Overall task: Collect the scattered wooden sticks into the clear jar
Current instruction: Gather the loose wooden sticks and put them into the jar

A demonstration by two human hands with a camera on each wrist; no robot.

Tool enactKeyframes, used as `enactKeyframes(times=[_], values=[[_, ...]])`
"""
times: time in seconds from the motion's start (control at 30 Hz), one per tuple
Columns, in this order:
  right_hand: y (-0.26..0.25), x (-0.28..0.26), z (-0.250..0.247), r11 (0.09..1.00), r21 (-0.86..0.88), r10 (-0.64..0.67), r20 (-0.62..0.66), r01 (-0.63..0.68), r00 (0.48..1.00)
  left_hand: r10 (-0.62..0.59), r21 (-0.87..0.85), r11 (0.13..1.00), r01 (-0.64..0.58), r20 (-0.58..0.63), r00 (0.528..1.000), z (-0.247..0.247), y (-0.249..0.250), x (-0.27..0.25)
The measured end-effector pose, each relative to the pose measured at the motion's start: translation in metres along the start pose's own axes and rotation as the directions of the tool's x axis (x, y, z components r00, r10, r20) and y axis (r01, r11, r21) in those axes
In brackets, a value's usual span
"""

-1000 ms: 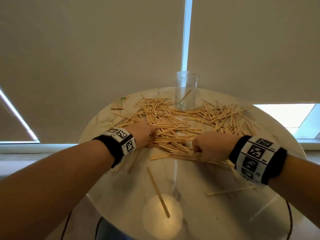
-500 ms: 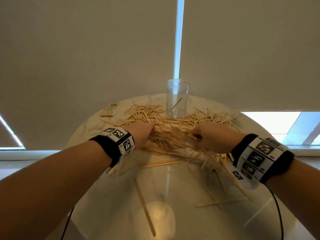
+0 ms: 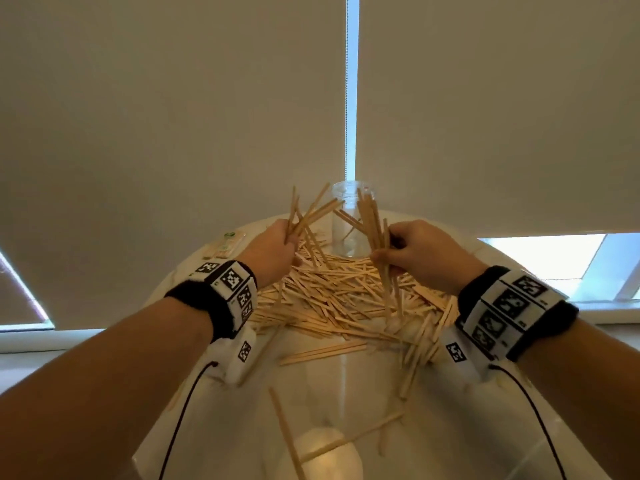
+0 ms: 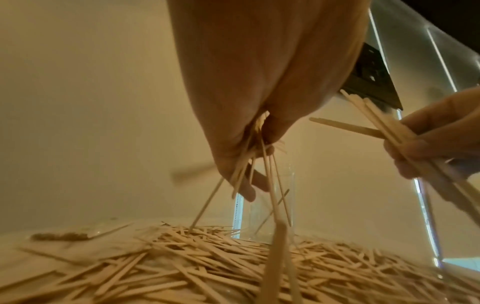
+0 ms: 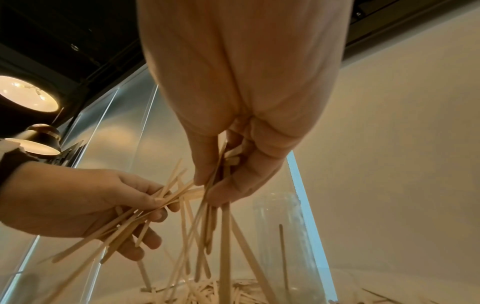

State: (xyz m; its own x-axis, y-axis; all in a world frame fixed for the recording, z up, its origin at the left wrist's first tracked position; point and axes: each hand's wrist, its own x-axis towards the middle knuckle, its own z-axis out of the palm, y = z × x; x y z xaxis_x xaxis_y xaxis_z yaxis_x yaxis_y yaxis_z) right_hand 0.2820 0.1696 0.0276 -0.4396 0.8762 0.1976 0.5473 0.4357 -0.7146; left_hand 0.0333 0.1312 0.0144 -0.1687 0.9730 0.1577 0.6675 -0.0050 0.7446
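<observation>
At the far left edge of the round table (image 3: 450,445) lies a small flat packet (image 3: 225,244), just beside the rim and apart from the pile. The left hand (image 3: 273,249) is raised above the left part of the heap, its fingers curled round a loose bunch of wooden sticks (image 3: 308,216) that fans upward and to the right; in the left wrist view a few of them hang down from the grip toward the pile. The main pile of sticks (image 3: 339,299) spreads across the middle and far half of the table, from under the left wrist to under the right wrist. Behind it, at the far edge, the clear jar (image 3: 349,237) stands upright with its mouth open and at least one stick leaning inside; the pile reaches its base. The right hand (image 3: 426,254) is lifted just right of the jar, fingers closed round a second bunch of sticks (image 3: 375,230) held nearly upright, the lower ends trailing down to the heap. The two bunches stand near each other in front of the jar. The near half of the table holds only a few stray sticks (image 3: 322,351), some near the front rim
</observation>
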Motion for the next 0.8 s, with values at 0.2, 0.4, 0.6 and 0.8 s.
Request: enactKeyframes(times=[0.2, 0.4, 0.6, 0.8], values=[[-0.035, 0.026, 0.019, 0.998, 0.062, -0.031, 0.012, 0.03, 0.999, 0.045, -0.267, 0.961, -0.068, -0.092, 0.995, 0.006, 0.002, -0.014], [-0.059, 0.036, 0.043, 0.996, 0.085, -0.044, 0.095, 0.036, 0.995, 0.038, -0.431, 0.898, -0.084, -0.113, 0.993, 0.025, 0.003, -0.018], [-0.06, 0.036, 0.049, 0.987, 0.16, -0.016, 0.007, 0.014, 1.0, -0.003, -0.532, 0.846, -0.044, -0.086, 0.996, 0.037, 0.016, -0.016], [-0.057, 0.031, 0.043, 0.989, 0.147, 0.012, -0.006, -0.011, 1.0, 0.037, -0.529, 0.845, -0.077, -0.086, 0.996, 0.046, 0.02, -0.015]])
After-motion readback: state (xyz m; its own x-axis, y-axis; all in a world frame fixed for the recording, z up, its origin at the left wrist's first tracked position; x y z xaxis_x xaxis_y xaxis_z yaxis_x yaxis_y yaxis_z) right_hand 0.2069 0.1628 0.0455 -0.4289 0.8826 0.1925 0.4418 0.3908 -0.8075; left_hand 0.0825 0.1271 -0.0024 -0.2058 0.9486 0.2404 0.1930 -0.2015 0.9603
